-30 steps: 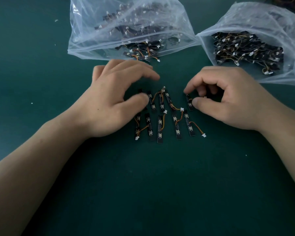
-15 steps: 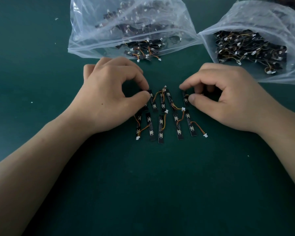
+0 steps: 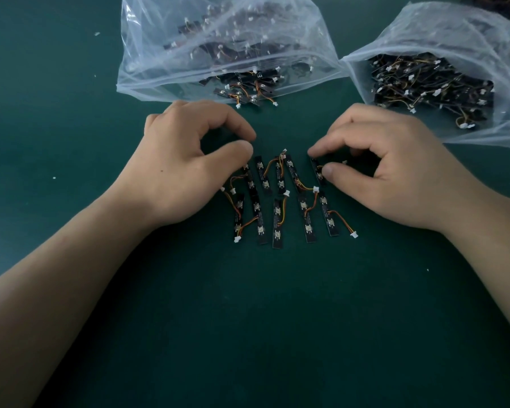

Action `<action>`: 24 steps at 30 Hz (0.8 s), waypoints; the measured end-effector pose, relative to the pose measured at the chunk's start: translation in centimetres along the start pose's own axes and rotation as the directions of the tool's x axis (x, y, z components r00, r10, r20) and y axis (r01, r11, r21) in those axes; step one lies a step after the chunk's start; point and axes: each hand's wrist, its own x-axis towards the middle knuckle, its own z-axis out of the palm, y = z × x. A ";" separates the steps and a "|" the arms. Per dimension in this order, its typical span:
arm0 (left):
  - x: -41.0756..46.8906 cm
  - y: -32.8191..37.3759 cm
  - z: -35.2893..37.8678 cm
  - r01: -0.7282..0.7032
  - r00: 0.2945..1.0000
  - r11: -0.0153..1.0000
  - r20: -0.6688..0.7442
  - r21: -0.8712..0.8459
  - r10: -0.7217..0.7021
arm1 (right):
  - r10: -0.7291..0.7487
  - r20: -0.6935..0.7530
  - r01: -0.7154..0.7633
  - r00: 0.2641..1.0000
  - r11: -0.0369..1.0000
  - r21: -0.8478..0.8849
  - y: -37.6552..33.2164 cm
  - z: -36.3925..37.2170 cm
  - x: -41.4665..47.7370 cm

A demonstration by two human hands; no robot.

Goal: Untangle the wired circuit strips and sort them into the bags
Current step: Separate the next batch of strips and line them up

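1. Left hand [image 3: 171,169]: thumb and forefinger curl together above the leftmost strip; whether they pinch it I cannot tell.
2. Circuit strips [image 3: 277,222]: slim black boards with orange wires and white plugs, lying in two rows on the green table [image 3: 277,319] between the hands.
3. Right hand [image 3: 395,172]: thumb and forefinger pinch the end strip [image 3: 316,167].
4. Left bag [image 3: 159,39]: clear, with strips spilling from its mouth.
5. Right bag [image 3: 454,33]: holds a tangled heap of strips.

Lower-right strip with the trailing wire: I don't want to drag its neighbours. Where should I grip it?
Probably pinch the strip by its long edges at the near end, coming from the right: its wire and connector lie free that side.
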 end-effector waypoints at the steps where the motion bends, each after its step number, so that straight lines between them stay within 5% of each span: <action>1: 0.0 0.0 0.1 0.006 1.000 1.000 -0.013 -0.002 -0.006 | -0.002 -0.002 0.002 1.000 1.000 0.001 0.0 0.0 0.0; 10: 0.1 -0.3 0.3 0.093 0.978 0.996 -0.189 0.009 -0.090 | 0.007 -0.023 -0.007 1.000 1.000 0.018 -0.2 0.1 0.0; 24: 0.3 -0.4 0.3 0.122 0.975 0.992 -0.188 0.021 -0.116 | 0.119 -0.117 -0.111 0.986 0.991 0.072 0.3 0.0 0.2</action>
